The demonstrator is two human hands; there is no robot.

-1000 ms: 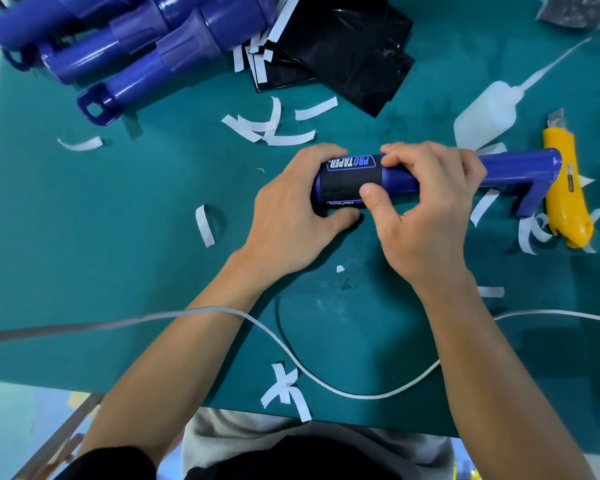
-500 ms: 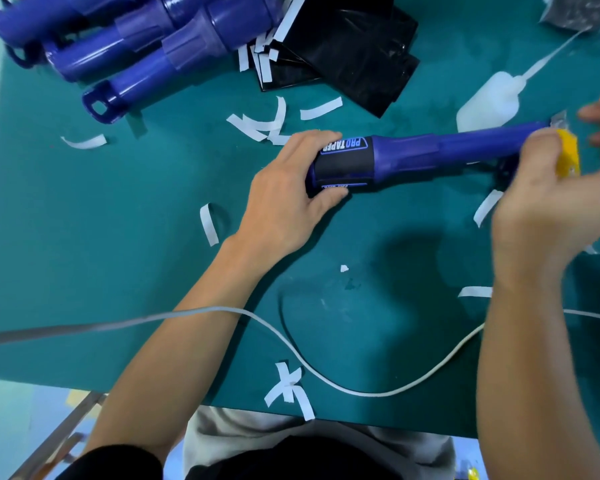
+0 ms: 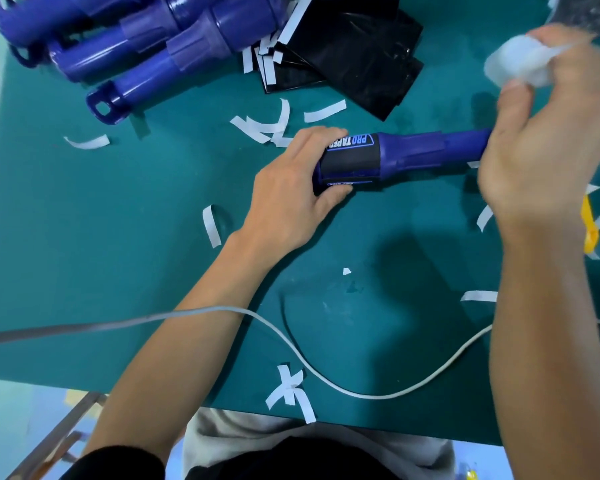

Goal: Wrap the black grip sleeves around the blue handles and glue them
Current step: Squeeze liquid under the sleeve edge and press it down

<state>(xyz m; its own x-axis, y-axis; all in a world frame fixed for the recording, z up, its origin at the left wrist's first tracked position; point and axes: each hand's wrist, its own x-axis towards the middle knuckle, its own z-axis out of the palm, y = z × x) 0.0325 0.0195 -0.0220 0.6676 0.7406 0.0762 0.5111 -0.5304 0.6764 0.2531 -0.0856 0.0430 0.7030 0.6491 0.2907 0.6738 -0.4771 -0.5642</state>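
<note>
**Left hand gripping the sleeved handle, right hand holding a bottle**

We are clamping our left hand round the left end of the blue handle, with the fingers curling over its far side and the thumb pressing on its near side. The handle is lying across the middle of the green tabletop, running left to right; its right end is disappearing behind our right hand. The black grip sleeve is sitting wrapped round the handle just beside our left fingers, with its white lettering facing up and far.

Our right hand is closing round a white squeeze bottle at the far right; both are showing blurred, so we are not telling which way the nozzle is pointing.

At the far left a pile of spare blue handles is lying together. Just right of it a stack of black sheets is resting on the tabletop. White paper strips are lying scattered between that stack and the held handle, with more dotting the tabletop nearer to us.

A white cable is curving along the near part of the tabletop and crossing our left forearm. A yellow utility knife is showing partly at the right, just beside our right wrist.
</note>
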